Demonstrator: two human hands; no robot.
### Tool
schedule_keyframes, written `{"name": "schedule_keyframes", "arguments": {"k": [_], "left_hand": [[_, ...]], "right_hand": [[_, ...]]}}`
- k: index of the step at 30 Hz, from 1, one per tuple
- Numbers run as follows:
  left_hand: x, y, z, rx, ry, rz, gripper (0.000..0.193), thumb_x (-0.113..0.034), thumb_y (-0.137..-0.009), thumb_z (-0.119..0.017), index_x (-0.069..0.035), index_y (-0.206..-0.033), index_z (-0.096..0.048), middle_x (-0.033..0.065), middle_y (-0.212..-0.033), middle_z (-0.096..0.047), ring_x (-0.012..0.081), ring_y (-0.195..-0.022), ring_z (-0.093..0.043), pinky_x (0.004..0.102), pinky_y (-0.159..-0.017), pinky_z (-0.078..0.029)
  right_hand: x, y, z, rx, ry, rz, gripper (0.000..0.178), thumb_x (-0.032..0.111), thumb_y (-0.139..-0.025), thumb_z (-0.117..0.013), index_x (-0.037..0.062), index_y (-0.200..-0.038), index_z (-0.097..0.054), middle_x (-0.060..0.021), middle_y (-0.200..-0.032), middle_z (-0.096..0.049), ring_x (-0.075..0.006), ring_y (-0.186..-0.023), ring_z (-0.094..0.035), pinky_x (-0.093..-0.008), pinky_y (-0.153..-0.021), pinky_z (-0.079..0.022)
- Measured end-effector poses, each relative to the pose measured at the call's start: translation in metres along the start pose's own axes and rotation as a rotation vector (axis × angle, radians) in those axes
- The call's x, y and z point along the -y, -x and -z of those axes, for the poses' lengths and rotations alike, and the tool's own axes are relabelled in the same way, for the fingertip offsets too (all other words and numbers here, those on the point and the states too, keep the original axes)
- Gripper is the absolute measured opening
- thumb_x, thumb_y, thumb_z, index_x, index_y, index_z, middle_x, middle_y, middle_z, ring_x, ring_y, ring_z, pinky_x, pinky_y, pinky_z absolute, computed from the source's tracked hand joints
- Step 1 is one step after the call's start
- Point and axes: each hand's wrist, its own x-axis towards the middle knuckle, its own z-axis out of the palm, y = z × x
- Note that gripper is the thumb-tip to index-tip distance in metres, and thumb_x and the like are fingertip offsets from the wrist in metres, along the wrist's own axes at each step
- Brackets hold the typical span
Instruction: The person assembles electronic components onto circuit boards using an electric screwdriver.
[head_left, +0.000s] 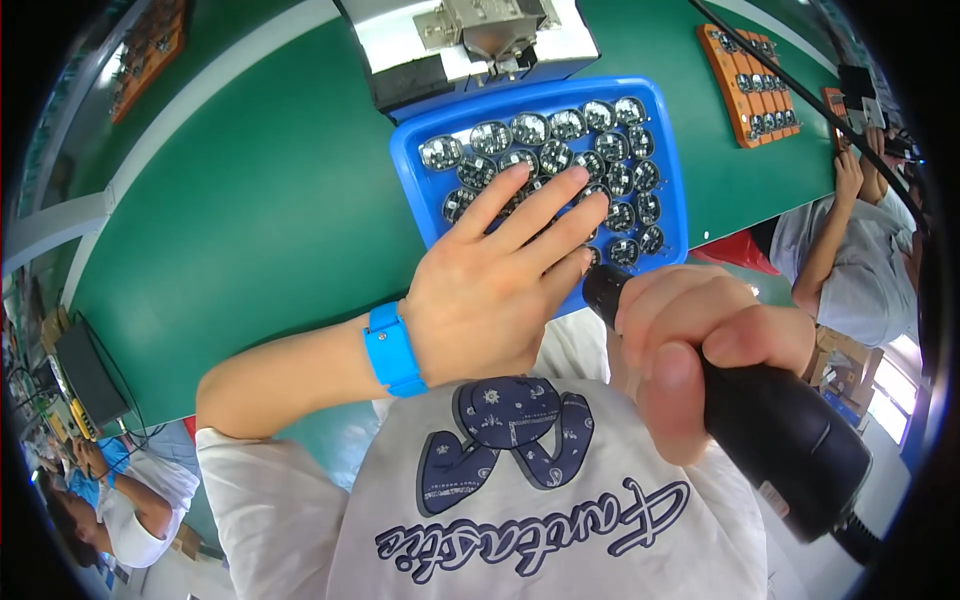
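Note:
A blue plastic tray (403,160) on the green table holds several rows of small round, shiny, dark-rimmed parts (530,127) that look like glass lenses or lamp units. My left hand (505,265), with a blue band on its wrist, reaches over the tray palm down. Its fingers are stretched out and slightly apart, the tips over the parts; whether they touch them I cannot tell. My right hand (700,335) is wrapped round a black corded handheld tool (785,445). The tool's dark nozzle end (602,290) points at the tray's near right corner, close to my left little finger.
A metal fixture (490,30) on a white and black base stands just behind the tray. An orange rack (745,85) with similar round parts lies at the far right, near a black cable (790,85). Other people sit at both sides; a black box (90,365) is at left.

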Motion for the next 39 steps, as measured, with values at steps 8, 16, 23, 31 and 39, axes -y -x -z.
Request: {"name": "schedule_keyframes", "arguments": {"k": [8, 16, 23, 31, 39], "left_hand": [[0.000, 0.004, -0.002, -0.013, -0.032, -0.004, 0.055, -0.012, -0.062, -0.078, -0.009, -0.117, -0.075, 0.0118, -0.153, -0.051, 0.0318, -0.149, -0.040, 0.0541, -0.122, -0.028], [0.003, 0.008, -0.010, -0.106, -0.081, -0.081, 0.042, -0.013, -0.063, -0.073, -0.007, -0.104, -0.071, 0.0170, -0.146, -0.056, 0.0332, -0.144, -0.046, 0.0533, -0.121, -0.030], [-0.002, 0.007, -0.013, -0.163, -0.074, -0.065, 0.037, -0.019, -0.073, -0.064, -0.003, -0.106, -0.065, 0.0203, -0.140, -0.060, 0.0355, -0.140, -0.050, 0.0519, -0.122, -0.030], [-0.003, 0.005, -0.011, -0.110, -0.051, -0.084, 0.060, -0.027, -0.076, -0.063, -0.002, -0.130, -0.062, 0.0223, -0.147, -0.054, 0.0376, -0.143, -0.047, 0.0546, -0.122, -0.028], [-0.016, 0.002, -0.003, -0.026, -0.212, 0.004, 0.062, -0.015, -0.072, -0.075, -0.022, -0.133, -0.067, 0.0069, -0.153, -0.051, 0.0266, -0.145, -0.042, 0.0558, -0.120, -0.025]], "right_hand": [[0.005, 0.006, -0.002, -0.263, -0.150, -0.064, 0.029, -0.005, -0.087, -0.065, 0.0064, -0.105, -0.045, -0.0074, -0.075, -0.059, -0.0207, -0.058, -0.057, -0.0377, -0.059, -0.050], [0.002, -0.087, 0.029, -0.300, -0.302, 0.041, 0.032, 0.010, -0.098, -0.047, 0.0041, -0.128, -0.055, -0.0005, -0.075, -0.047, -0.0125, -0.061, -0.048, -0.0329, -0.065, -0.043], [-0.014, -0.172, -0.036, -0.478, 0.000, -0.085, 0.023, 0.001, -0.085, -0.068, -0.0017, -0.104, -0.057, -0.0051, -0.065, -0.055, -0.0156, -0.048, -0.054, -0.0322, -0.049, -0.045], [-0.022, -0.110, 0.045, 0.105, 0.215, 0.333, 0.030, -0.005, -0.088, -0.050, -0.0120, -0.117, -0.054, -0.0095, -0.080, -0.048, -0.0185, -0.064, -0.051, -0.0372, -0.064, -0.048], [0.022, -0.017, 0.042, -0.464, -0.005, -0.093, 0.039, 0.006, -0.095, -0.048, 0.0033, -0.134, -0.044, -0.0042, -0.074, -0.048, -0.0162, -0.059, -0.049, -0.0381, -0.065, -0.046]]}}
